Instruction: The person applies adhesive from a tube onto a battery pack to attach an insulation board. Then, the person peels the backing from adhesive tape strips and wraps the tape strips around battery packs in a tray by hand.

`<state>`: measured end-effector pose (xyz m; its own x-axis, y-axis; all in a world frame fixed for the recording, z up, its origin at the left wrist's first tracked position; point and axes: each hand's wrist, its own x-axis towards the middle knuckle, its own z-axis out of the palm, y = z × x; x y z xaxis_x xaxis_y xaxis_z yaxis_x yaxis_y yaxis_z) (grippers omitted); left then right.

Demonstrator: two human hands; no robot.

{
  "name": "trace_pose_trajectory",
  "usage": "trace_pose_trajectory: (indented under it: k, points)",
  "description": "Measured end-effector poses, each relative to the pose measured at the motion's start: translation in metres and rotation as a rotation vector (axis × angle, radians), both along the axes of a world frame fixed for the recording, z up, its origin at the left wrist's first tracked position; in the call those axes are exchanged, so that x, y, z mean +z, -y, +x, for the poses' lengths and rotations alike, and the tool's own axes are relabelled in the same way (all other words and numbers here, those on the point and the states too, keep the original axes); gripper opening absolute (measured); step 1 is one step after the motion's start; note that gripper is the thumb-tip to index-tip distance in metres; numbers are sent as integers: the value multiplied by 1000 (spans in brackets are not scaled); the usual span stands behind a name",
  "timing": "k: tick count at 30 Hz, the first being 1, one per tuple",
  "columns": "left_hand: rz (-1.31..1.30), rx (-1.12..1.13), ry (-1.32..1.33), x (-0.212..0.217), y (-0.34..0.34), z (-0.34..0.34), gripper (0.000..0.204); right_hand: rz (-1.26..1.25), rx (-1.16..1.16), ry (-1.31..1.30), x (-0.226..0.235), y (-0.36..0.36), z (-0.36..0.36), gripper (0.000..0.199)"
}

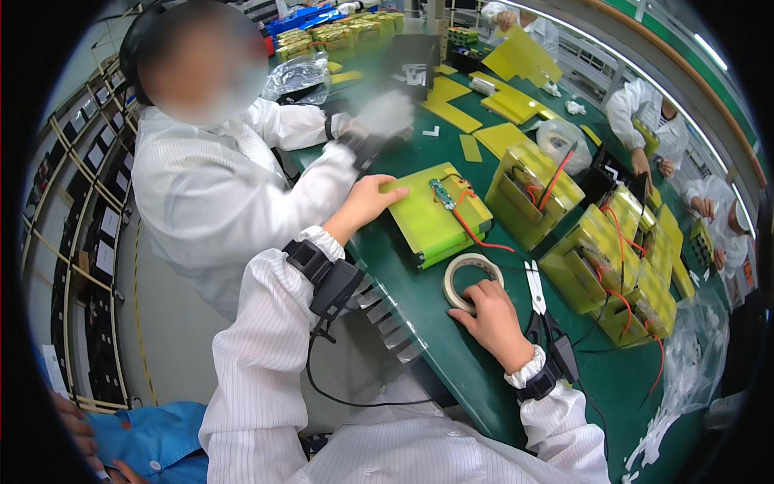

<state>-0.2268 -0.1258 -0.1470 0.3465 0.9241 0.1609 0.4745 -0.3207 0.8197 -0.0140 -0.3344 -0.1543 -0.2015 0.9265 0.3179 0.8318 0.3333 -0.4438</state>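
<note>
Head view: left hand [364, 203] rests open on yellow pack [431, 216]; right hand [492, 316] grips tape roll [470, 278].

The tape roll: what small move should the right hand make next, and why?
Probably lift the tape roll toward the yellow pack. The right hand has fingers on the roll, which lies flat on the table, while the left hand steadies the pack, whose red wires lie loose.
</note>
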Motion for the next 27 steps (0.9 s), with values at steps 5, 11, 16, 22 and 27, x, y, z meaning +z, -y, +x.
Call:
trace_pose_trajectory:
  k: [5,11,16,22,27]
  points:
    - [-6,-11,-58,4,-3,-7,55,-25,-55,92,-4,17,10,22]
    - [-39,-50,-82,9,-6,0,56,-132,-135,141,6,37,25,23]
    - [-98,-103,-121,14,-10,-4,58,161,-130,-191,19,26,9,24]
    - [-13,-110,-267,30,-10,13,59,82,-322,-512,24,-30,17,29]
    - [-122,-99,-205,26,-12,30,62,-51,-449,-638,14,-76,34,37]
